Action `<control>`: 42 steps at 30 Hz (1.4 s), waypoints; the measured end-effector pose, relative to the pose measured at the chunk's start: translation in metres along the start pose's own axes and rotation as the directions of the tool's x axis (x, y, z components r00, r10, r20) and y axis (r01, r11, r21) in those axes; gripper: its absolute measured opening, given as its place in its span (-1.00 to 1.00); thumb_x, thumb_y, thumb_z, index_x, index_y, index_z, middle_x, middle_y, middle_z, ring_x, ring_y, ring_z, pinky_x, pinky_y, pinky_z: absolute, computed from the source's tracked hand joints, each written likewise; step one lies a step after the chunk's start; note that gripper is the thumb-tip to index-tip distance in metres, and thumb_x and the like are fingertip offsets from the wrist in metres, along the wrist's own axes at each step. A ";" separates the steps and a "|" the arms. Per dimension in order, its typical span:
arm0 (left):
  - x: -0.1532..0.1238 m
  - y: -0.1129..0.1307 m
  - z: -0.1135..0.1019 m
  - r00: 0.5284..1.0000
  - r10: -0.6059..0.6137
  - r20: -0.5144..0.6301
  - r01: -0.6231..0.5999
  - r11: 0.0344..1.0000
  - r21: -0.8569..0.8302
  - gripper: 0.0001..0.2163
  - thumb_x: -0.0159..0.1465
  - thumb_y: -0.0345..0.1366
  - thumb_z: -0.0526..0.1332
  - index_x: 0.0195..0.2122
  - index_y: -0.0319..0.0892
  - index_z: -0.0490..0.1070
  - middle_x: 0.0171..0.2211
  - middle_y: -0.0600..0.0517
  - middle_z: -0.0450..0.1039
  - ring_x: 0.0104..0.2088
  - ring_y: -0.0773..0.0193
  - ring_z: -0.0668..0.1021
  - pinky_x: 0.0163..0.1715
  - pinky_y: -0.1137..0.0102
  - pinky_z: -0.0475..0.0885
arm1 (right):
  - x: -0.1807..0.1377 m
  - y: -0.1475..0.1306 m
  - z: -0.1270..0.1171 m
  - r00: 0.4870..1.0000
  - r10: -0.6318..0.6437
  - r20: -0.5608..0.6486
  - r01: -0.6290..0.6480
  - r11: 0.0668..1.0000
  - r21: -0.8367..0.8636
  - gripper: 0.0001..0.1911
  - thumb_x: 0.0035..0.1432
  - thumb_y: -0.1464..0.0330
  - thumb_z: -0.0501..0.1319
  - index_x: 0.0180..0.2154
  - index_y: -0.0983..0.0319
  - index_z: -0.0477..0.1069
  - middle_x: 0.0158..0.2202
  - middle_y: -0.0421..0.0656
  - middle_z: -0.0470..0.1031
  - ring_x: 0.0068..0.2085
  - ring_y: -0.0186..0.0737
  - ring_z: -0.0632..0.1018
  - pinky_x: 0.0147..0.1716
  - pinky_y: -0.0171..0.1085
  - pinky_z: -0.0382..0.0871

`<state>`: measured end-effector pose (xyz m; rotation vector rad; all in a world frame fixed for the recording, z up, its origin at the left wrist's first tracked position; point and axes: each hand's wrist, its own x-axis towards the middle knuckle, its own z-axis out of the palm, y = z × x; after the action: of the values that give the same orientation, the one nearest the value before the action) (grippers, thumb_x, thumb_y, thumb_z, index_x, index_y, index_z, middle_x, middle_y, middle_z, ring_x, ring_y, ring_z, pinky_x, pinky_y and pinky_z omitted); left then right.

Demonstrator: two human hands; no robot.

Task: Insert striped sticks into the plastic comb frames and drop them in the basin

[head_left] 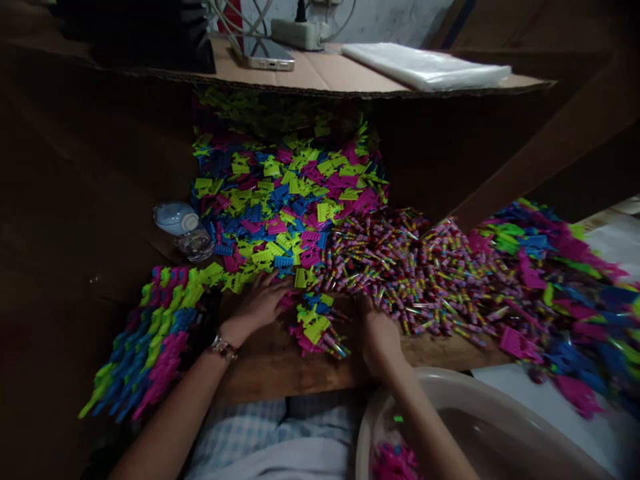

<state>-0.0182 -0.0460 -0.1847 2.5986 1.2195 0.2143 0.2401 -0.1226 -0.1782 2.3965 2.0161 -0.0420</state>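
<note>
My left hand (263,303) lies at the near edge of a big heap of small plastic toy pieces (280,193) in yellow-green, pink and blue. Its fingers are stretched out, touching the front of the heap. My right hand (381,337) is curled at the edge of a pile of thin, printed tubes (415,273); its fingertips are partly hidden, and what they hold cannot be made out. Between my hands, a small mixed cluster of plastic pieces (314,327) and a few tubes rests on the wooden table edge (280,373).
Rows of joined plastic pieces (155,333) stand at the left, near a pale blue bottle (175,218). A large plastic tub (480,413) sits by my lap. More coloured pieces (575,320) lie right. Above, a cardboard shelf (320,73) carries a phone (263,52) and clear plastic bags (425,65).
</note>
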 end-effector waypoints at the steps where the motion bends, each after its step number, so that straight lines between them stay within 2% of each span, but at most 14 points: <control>1: 0.003 0.002 -0.002 1.000 0.000 0.006 0.000 1.000 -0.006 -0.63 0.14 -0.43 0.16 0.00 -0.09 0.37 0.13 -0.01 0.33 0.22 0.03 0.18 0.20 0.01 0.01 | -0.002 -0.002 0.002 1.000 0.004 0.000 -0.004 1.000 -0.014 -0.63 0.20 0.51 0.01 0.04 0.40 0.29 -0.42 0.11 0.55 -0.42 -0.03 0.58 -0.50 -0.24 0.28; 9: 0.020 0.012 -0.021 0.995 -0.070 -0.073 0.066 0.996 -0.052 -0.75 0.04 -0.52 0.24 -0.22 -0.25 0.46 -0.17 -0.18 0.44 -0.03 -0.04 0.38 0.01 0.05 0.24 | -0.008 0.001 -0.010 0.999 0.043 0.003 -0.042 0.998 -0.042 -0.50 0.11 0.65 -0.02 0.12 0.52 0.20 -0.40 0.21 0.55 -0.31 0.11 0.57 -0.31 -0.06 0.33; 12: 0.011 0.012 -0.026 0.990 -0.088 -0.110 0.072 0.988 -0.140 -0.86 0.06 -0.54 0.22 -0.40 -0.18 0.49 -0.27 -0.08 0.47 -0.09 0.04 0.42 0.02 0.10 0.23 | -0.011 0.009 -0.021 0.999 0.044 -0.012 -0.044 0.999 0.021 -0.66 0.08 0.60 0.04 -0.08 0.50 0.37 -0.38 0.23 0.53 -0.19 0.20 0.52 -0.25 0.00 0.32; 15: -0.002 0.020 -0.028 0.975 -0.148 -0.167 0.104 0.964 -0.244 -0.91 0.16 -0.44 0.19 -0.39 -0.15 0.47 -0.28 -0.01 0.49 -0.16 0.16 0.47 -0.02 0.21 0.30 | -0.017 0.011 -0.032 0.999 0.024 -0.034 -0.016 0.979 0.203 -0.84 0.08 0.50 0.11 -0.25 0.34 0.37 -0.33 0.09 0.53 -0.24 0.01 0.53 -0.27 -0.13 0.37; 16: -0.006 0.026 -0.028 0.960 -0.197 -0.198 0.134 0.947 -0.293 -0.92 0.20 -0.39 0.17 -0.35 -0.16 0.46 -0.28 -0.01 0.50 -0.20 0.19 0.49 -0.08 0.25 0.35 | -0.020 0.009 -0.035 0.999 0.018 -0.049 0.002 0.923 0.386 -0.88 0.08 0.46 0.13 -0.27 0.28 0.33 -0.32 0.02 0.52 -0.28 -0.07 0.53 -0.31 -0.19 0.40; 17: -0.010 0.033 -0.029 0.937 -0.272 -0.219 0.171 0.903 -0.393 -0.90 0.23 -0.33 0.16 -0.31 -0.18 0.45 -0.30 -0.01 0.50 -0.24 0.21 0.51 -0.15 0.29 0.39 | -0.023 0.006 -0.038 0.998 0.016 -0.057 0.022 0.794 0.608 -0.90 0.07 0.41 0.15 -0.30 0.24 0.29 -0.31 -0.04 0.51 -0.31 -0.14 0.54 -0.35 -0.25 0.41; 18: -0.013 0.041 -0.030 0.907 -0.367 -0.205 0.204 0.812 -0.547 -0.87 0.22 -0.26 0.17 -0.29 -0.20 0.44 -0.33 0.00 0.51 -0.29 0.22 0.52 -0.23 0.32 0.42 | -0.025 0.001 -0.041 0.999 0.014 -0.048 0.031 0.580 0.814 -0.88 0.06 0.37 0.19 -0.33 0.20 0.26 -0.30 -0.09 0.50 -0.34 -0.19 0.54 -0.37 -0.28 0.42; 20: -0.019 0.058 -0.034 0.855 -0.517 -0.028 0.226 0.421 -0.878 -0.78 0.13 -0.17 0.27 -0.30 -0.23 0.43 -0.39 0.03 0.51 -0.38 0.25 0.53 -0.34 0.35 0.46 | -0.030 -0.011 -0.045 0.998 -0.029 0.048 -0.046 0.075 0.996 -0.77 0.00 0.29 0.28 -0.36 0.18 0.24 -0.31 -0.15 0.50 -0.35 -0.23 0.55 -0.36 -0.28 0.44; 22: -0.022 0.075 -0.040 0.848 -0.488 0.209 0.218 -0.038 -0.975 -0.68 0.00 -0.18 0.37 -0.28 -0.25 0.43 -0.41 0.03 0.51 -0.43 0.28 0.53 -0.38 0.36 0.49 | -0.033 -0.024 -0.050 0.971 -0.145 0.189 -0.216 -0.197 0.956 -0.70 -0.06 0.25 0.35 -0.32 0.20 0.31 -0.37 -0.18 0.52 -0.38 -0.26 0.56 -0.32 -0.26 0.45; 23: -0.024 0.082 -0.043 0.856 -0.437 0.275 0.226 -0.162 -0.961 -0.65 -0.03 -0.20 0.40 -0.26 -0.25 0.44 -0.41 0.03 0.52 -0.45 0.30 0.53 -0.39 0.36 0.50 | -0.034 -0.029 -0.052 0.952 -0.194 0.235 -0.281 -0.258 0.924 -0.68 -0.06 0.24 0.36 -0.29 0.22 0.34 -0.41 -0.19 0.53 -0.39 -0.27 0.57 -0.31 -0.25 0.46; 25: -0.027 0.092 -0.049 0.872 -0.366 0.325 0.238 -0.262 -0.935 -0.64 -0.04 -0.25 0.42 -0.24 -0.27 0.45 -0.40 0.01 0.52 -0.45 0.33 0.53 -0.40 0.39 0.51 | -0.037 -0.038 -0.054 0.932 -0.255 0.257 -0.328 -0.292 0.898 -0.67 -0.03 0.22 0.35 -0.25 0.25 0.39 -0.46 -0.19 0.54 -0.42 -0.27 0.57 -0.33 -0.27 0.46; 30: -0.031 0.100 -0.054 0.901 -0.289 0.324 0.223 -0.334 -0.916 -0.72 0.05 -0.31 0.37 -0.22 -0.28 0.46 -0.39 -0.01 0.53 -0.44 0.35 0.55 -0.40 0.46 0.50 | -0.044 -0.045 -0.053 0.935 -0.307 0.180 -0.279 -0.317 0.906 -0.77 0.08 0.22 0.29 -0.30 0.25 0.42 -0.51 -0.22 0.53 -0.55 -0.36 0.50 -0.52 -0.36 0.39; 36: -0.033 0.101 -0.053 0.912 -0.219 0.347 0.247 -0.381 -0.891 -0.76 0.08 -0.31 0.35 -0.23 -0.29 0.47 -0.41 -0.03 0.53 -0.43 0.33 0.55 -0.42 0.48 0.48 | -0.051 -0.045 -0.048 0.927 -0.326 0.186 -0.330 -0.468 0.820 -0.81 0.07 0.27 0.31 -0.32 0.26 0.44 -0.51 -0.21 0.53 -0.58 -0.44 0.45 -0.56 -0.44 0.32; 42: -0.038 0.101 -0.050 0.886 -0.242 0.395 0.287 -0.381 -0.879 -0.73 0.01 -0.30 0.40 -0.28 -0.30 0.49 -0.46 0.00 0.52 -0.51 0.40 0.51 -0.49 0.53 0.44 | -0.054 -0.044 -0.047 0.895 -0.370 0.250 -0.414 -0.477 0.775 -0.76 0.06 0.24 0.32 -0.34 0.27 0.40 -0.63 -0.24 0.49 -0.72 -0.49 0.37 -0.71 -0.50 0.23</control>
<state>0.0194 -0.1282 -0.1076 0.6292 0.8247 0.7084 0.1881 -0.1675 -0.1298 1.7900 1.2878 -3.5829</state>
